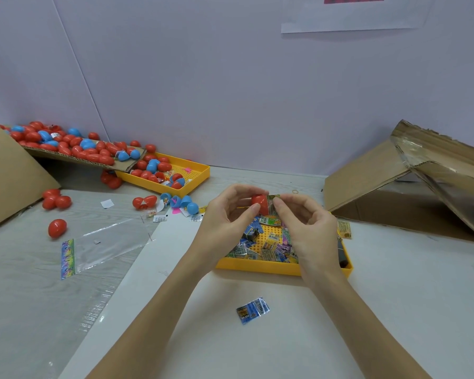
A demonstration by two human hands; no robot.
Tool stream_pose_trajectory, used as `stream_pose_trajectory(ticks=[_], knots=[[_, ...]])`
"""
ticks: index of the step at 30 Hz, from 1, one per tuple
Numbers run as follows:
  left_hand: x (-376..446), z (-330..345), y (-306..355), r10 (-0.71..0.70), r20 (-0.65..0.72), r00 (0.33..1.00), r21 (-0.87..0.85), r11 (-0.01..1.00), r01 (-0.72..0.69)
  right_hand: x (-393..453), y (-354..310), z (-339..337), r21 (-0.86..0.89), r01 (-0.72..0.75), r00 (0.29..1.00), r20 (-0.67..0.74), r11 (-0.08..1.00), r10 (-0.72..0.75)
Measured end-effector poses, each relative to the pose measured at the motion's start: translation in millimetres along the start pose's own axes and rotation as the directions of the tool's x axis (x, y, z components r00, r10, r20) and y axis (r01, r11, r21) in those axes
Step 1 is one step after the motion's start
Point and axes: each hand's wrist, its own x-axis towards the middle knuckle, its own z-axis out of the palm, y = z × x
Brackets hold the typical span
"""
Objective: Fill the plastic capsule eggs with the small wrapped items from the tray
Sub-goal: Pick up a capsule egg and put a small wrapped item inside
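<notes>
My left hand [227, 212] grips a red capsule egg half [260, 203] above the near yellow tray [257, 265]. My right hand [307, 217] pinches a green wrapped item [272, 205] at the open mouth of that half. The tray holds several small wrapped items [274, 246] in blue, green and purple. One blue wrapped item [253, 310] lies on the white table in front of the tray. Another wrapped item [344, 228] lies at the tray's right edge.
A second yellow tray [195, 175] at the back left holds red and blue eggs, fed by a heap on a cardboard flap [74, 144]. Loose red eggs [57, 227] and blue halves [188, 203] lie on the left. A clear plastic bag [104, 247] lies left; an open cardboard box [422, 181] stands right.
</notes>
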Motion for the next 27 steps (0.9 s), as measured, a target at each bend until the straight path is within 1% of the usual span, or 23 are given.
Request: stream_pose_trajectory(ticks=[4,10,18,22,27], knots=[[-0.9,0.4,0.6,0.0,0.021,1.0,-0.037,0.999,0.0,-0.5,-2.1,1.3,0.011,0.002,1.0,-0.019,1.0,-0.001],[-0.6,-0.7,0.6,-0.006,0.045,0.999,-0.088,0.996,0.01,-1.1,-3.3,2.0,0.016,0.0,1.0,-0.005,1.0,0.0],[0.7,0.0,-0.8,-0.078,-0.019,0.997,-0.082,0.994,0.076,-0.9,-0.5,2.5,0.003,-0.012,1.0,0.027,1.0,0.012],[0.9,0.3,-0.8,-0.092,-0.043,0.995,-0.083,0.993,0.088,-2.0,2.0,3.4,-0.006,-0.012,0.998,0.067,1.0,0.012],[0.4,2.4,0.1,-0.095,-0.053,0.994,-0.111,0.99,0.089,-2.7,3.5,4.0,0.021,-0.024,0.997,0.069,1.0,0.022]])
